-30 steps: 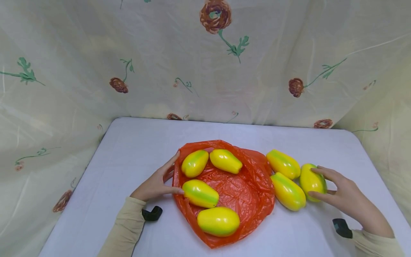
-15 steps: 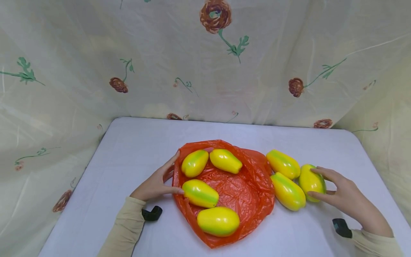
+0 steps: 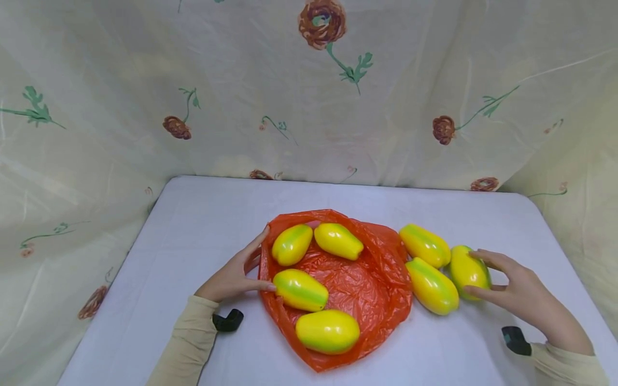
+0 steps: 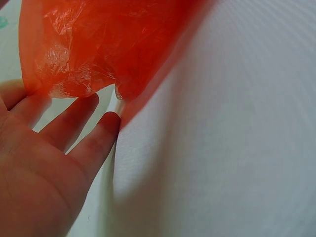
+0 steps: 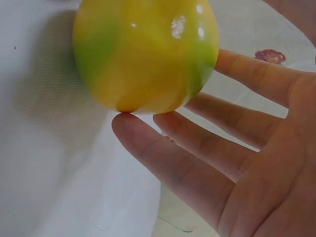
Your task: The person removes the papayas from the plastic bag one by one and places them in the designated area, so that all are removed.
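Observation:
A red plastic bag (image 3: 345,284) lies on the white table with its mouth spread, and several yellow-green papayas rest in it, one papaya (image 3: 328,331) nearest the front. My left hand (image 3: 235,276) holds the bag's left rim, thumb over the edge and fingers along the outside; the left wrist view shows those fingers (image 4: 81,118) against the plastic. On the right, my right hand (image 3: 514,281) has thumb and fingers around the outermost papaya (image 3: 468,272). In the right wrist view that papaya fills the top, fingertips (image 5: 129,126) right at its surface.
Two more papayas, an upper papaya (image 3: 425,245) and a lower papaya (image 3: 433,286), lie between the bag and my right hand. A flowered curtain (image 3: 309,107) hangs behind the table (image 3: 232,201) and along both sides.
The papaya at my right hand tips slightly and shifts a little while the thumb and fingers stay around it. The left hand and the bag keep their places.

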`<state>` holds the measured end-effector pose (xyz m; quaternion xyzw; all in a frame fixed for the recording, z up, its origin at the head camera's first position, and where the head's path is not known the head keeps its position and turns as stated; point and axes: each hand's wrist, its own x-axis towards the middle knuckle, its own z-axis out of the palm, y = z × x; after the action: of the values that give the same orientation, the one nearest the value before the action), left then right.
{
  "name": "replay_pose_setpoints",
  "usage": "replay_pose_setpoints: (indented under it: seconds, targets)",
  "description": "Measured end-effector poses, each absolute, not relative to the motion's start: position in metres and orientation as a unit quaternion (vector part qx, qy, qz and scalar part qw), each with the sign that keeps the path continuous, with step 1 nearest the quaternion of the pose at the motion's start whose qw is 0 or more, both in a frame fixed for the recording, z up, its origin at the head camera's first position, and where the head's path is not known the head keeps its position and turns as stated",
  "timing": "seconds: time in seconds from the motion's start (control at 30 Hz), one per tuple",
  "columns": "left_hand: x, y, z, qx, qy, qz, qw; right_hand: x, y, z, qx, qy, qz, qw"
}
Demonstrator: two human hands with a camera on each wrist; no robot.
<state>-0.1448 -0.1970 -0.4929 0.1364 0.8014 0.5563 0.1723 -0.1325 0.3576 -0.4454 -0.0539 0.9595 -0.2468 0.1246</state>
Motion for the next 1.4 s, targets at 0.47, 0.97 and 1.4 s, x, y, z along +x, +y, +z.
replay_pose_setpoints:
  seconds: [0.47, 0.97, 1.4]
  targets:
    - [-0.145, -0.197, -0.494, 0.132, 0.801, 0.558, 0.171, -0.132, 0.358, -0.443, -0.05, 0.963, -0.227, 0.134]
    - [-0.145, -0.197, -0.494, 0.131, 0.8, 0.56, 0.172, -0.129, 0.358, -0.435, -0.057, 0.959, -0.253, 0.116]
    - [-0.145, -0.196, -0.494, 0.127, 0.806, 0.552, 0.172, -0.122, 0.353, -0.429, -0.086, 0.961, -0.262, 0.038]
